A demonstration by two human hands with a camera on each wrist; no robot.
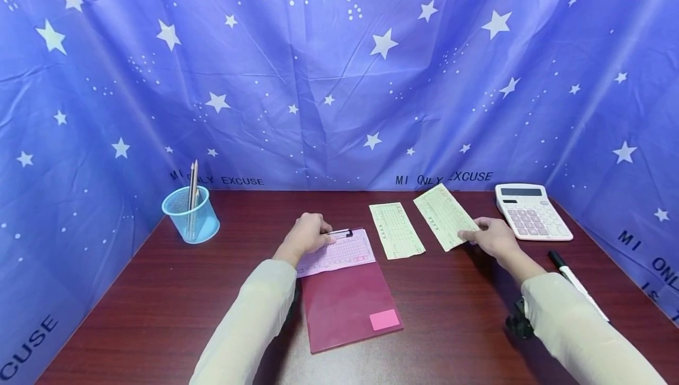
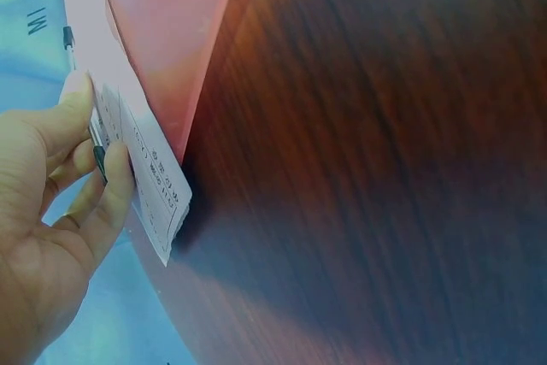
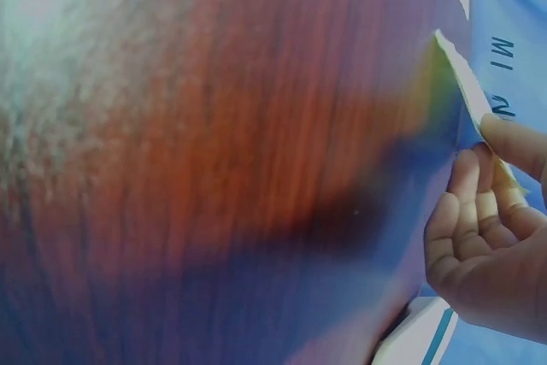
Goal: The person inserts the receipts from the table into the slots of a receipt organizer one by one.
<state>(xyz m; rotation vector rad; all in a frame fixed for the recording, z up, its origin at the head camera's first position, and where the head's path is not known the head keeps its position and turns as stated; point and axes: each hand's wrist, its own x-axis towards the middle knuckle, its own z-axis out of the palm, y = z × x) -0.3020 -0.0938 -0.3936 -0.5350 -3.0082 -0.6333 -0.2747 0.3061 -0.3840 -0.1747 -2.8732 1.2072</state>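
A dark red clipboard (image 1: 345,308) with a pink label at its lower right corner lies on the table. Pink printed slips (image 1: 347,253) cover its upper part, under a metal clip (image 1: 339,232) with black ends. At that top edge, my left hand (image 1: 306,234) grips the clip; in the left wrist view thumb and fingers pinch around it. My right hand (image 1: 493,237) pinches the near right corner of a pale green printed slip (image 1: 444,217), raised off the tabletop in the right wrist view. Between the two hands another pale green slip (image 1: 396,230) lies on the table.
On the left, a blue mesh pen cup (image 1: 192,223) holds a few pencils. A white calculator (image 1: 533,211) stands at the back right, with a black-capped marker (image 1: 578,285) lying before it beside my right forearm. A blue star-patterned curtain (image 1: 329,78) borders the dark wooden table (image 1: 159,314).
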